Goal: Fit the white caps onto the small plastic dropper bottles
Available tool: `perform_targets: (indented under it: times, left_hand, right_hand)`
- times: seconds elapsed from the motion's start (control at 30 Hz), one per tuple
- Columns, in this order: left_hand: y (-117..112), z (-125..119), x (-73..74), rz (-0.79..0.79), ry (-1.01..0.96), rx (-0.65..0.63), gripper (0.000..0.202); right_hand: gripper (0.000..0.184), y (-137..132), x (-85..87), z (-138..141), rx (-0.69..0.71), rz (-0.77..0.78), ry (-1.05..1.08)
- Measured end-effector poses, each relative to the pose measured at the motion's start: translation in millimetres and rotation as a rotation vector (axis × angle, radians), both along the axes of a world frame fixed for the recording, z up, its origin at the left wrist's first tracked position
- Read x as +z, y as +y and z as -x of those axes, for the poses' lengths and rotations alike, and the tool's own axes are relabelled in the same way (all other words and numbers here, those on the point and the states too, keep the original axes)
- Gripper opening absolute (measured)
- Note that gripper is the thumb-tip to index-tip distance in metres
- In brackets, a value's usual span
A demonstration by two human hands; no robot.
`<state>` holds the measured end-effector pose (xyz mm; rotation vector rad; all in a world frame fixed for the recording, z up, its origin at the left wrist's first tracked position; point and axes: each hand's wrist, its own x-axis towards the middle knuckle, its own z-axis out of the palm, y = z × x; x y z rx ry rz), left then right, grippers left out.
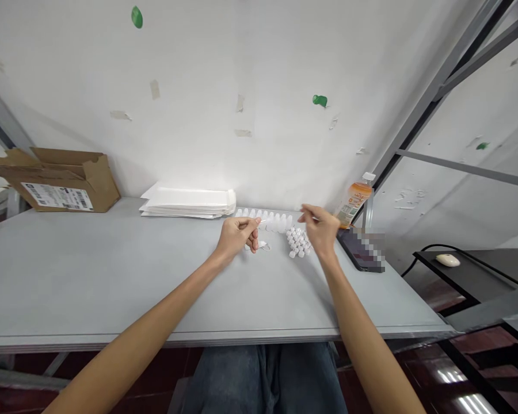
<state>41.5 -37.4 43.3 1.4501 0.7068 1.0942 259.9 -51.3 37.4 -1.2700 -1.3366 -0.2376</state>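
Observation:
My left hand (237, 236) is closed in a pinch, with a small, thin, whitish piece (262, 221) showing at its fingertips; its kind is too small to tell. Below those fingers lies a small white item with a thin loop (264, 246) on the table. My right hand (322, 229) hovers just above and right of a cluster of small white caps (299, 242). Its thumb and fingers are drawn together, slightly blurred, and I cannot make out anything between them. Behind both hands, several translucent white small containers (278, 222) stand in a row.
White flat sheets or envelopes (187, 201) are stacked at the back. An open cardboard box (69, 181) stands on the left. Toward the right are an orange drink bottle (354, 201) and a phone (360, 250) on the grey table (112, 276). A white mouse (448, 260) rests on a dark side shelf.

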Motion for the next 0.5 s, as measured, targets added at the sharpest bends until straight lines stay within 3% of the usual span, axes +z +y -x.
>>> perform_targets:
  times: [0.1,0.23,0.4,0.5]
  left_hand:
    - [4.2,1.5,-2.0,-0.026,-0.010,0.059,0.038]
    - [7.8,1.4,-6.3,-0.051,0.000,0.072,0.032]
    - [7.1,2.5,-6.9,-0.081,0.036,0.073,0.028]
    - [6.0,2.6,-6.1,-0.073,0.064,0.068,0.028]
  right_hand:
    - [0.030,-0.1,1.3,-40.1,-0.132,0.003,0.172]
    - [0.027,-1.6,-5.9,-79.0,-0.322,0.227,0.058]
    - [0.025,-11.7,-7.9,-85.7,-0.498,0.630,-0.016]
    - [0.027,-15.9,-4.4,-81.3,-0.565,0.758,-0.023]
